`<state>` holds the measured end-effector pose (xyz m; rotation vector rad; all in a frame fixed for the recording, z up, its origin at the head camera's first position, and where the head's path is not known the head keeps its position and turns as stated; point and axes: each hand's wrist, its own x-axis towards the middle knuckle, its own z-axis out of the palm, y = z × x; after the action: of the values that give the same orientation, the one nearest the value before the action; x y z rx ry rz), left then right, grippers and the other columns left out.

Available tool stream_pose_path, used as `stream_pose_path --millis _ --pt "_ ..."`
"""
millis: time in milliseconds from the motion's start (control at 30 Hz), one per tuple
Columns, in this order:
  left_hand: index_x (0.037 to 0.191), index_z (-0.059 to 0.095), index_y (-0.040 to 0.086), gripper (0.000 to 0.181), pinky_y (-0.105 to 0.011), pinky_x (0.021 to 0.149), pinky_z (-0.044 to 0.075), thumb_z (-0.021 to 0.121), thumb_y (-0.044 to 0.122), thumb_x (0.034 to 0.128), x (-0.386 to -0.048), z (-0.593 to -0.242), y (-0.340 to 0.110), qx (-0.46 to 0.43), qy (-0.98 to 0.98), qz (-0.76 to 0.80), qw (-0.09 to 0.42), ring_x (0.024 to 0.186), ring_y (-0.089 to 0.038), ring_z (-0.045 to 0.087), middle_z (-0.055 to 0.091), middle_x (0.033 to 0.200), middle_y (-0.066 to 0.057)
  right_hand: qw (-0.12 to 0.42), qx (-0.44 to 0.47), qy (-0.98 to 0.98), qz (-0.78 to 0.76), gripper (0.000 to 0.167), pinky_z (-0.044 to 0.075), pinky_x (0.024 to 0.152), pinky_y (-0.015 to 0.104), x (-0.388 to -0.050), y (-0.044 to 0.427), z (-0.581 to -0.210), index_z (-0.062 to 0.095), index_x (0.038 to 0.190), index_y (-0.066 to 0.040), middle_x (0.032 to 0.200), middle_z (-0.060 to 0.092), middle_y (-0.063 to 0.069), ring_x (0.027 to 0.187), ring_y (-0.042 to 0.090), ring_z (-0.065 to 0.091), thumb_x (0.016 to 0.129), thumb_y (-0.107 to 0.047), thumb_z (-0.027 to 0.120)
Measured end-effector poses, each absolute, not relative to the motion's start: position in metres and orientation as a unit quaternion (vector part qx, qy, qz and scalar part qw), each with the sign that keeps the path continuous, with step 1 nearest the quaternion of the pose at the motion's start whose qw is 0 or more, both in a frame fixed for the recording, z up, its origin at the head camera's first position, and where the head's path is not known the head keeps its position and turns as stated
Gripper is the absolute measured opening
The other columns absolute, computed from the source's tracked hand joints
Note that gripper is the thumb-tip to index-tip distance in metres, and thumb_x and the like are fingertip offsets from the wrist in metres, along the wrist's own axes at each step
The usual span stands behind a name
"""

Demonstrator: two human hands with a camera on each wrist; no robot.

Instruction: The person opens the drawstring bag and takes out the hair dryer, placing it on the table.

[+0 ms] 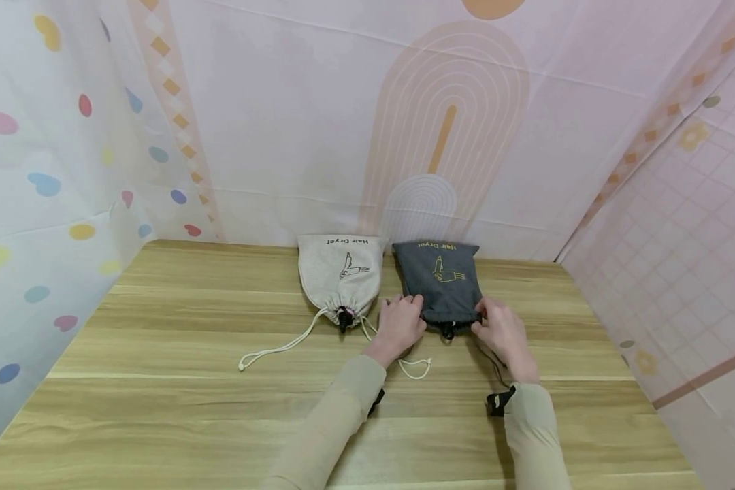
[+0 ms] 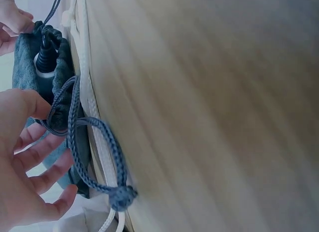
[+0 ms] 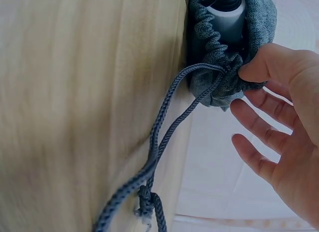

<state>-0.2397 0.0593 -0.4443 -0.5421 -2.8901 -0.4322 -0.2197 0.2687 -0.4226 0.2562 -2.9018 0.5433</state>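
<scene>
A dark grey drawstring bag (image 1: 439,282) with yellow "Hair Dryer" print lies flat, its gathered mouth toward the person. My left hand (image 1: 399,325) pinches the left side of the mouth between thumb and fingers; my right hand (image 1: 503,332) pinches the right side. Inside the partly open mouth, a white part with a black ribbed cord end (image 2: 47,60) shows in the left wrist view. Knotted dark cords (image 3: 158,137) hang from the bag's right side in the right wrist view. Left of it lies a light grey bag (image 1: 341,275), its mouth gathered round a black cord end.
The light bag's white drawstrings (image 1: 282,348) spread on the wooden table (image 1: 177,401), one loop passing under the left forearm. A patterned curtain (image 1: 282,136) stands behind the table and along both sides. Both bags lie near the table's back edge.
</scene>
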Motion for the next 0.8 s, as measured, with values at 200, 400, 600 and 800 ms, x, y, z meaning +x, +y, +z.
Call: stream_pose_path --millis 200,400,600,800 --pt "0.091 0.056 0.015 0.006 -0.046 0.081 0.043 0.058 0.019 0.0870 -0.238 -0.444 0.057 -0.183 -0.968 -0.145 0.090 0.093 -0.026 0.061 0.066 0.090 -0.003 0.095 0.084 -0.975 0.180 0.022 0.048 0.064 0.042 -0.220 0.269 -0.424 0.061 0.100 -0.002 0.093 0.062 0.014 0.078 0.025 0.059 0.081 -0.010 0.067" --pt "0.109 0.058 0.014 0.027 -0.050 0.088 0.044 0.061 0.028 0.0864 -0.238 -0.444 0.057 -0.186 -0.973 -0.119 0.074 0.102 -0.028 0.060 0.067 0.103 -0.006 0.127 0.102 -0.973 0.165 0.024 0.048 0.062 0.041 -0.218 0.264 -0.428 0.060 0.095 -0.003 0.090 0.061 0.013 0.074 0.024 0.058 0.077 -0.012 0.072" --pt "0.119 0.057 0.013 0.041 -0.051 0.091 0.045 0.064 0.039 0.0872 -0.239 -0.445 0.060 -0.186 -0.975 -0.102 0.066 0.106 -0.029 0.060 0.067 0.111 -0.006 0.148 0.107 -0.971 0.156 0.026 0.049 0.063 0.043 -0.218 0.260 -0.430 0.058 0.092 -0.005 0.090 0.061 0.012 0.075 0.026 0.060 0.075 -0.013 0.077" --pt "0.113 0.059 0.013 0.031 -0.049 0.088 0.046 0.063 0.032 0.0892 -0.239 -0.445 0.058 -0.193 -0.973 -0.104 0.076 0.102 -0.027 0.062 0.068 0.105 -0.005 0.146 0.105 -0.972 0.152 0.024 0.049 0.062 0.042 -0.219 0.263 -0.430 0.059 0.092 -0.004 0.087 0.061 0.012 0.073 0.025 0.059 0.076 -0.009 0.076"
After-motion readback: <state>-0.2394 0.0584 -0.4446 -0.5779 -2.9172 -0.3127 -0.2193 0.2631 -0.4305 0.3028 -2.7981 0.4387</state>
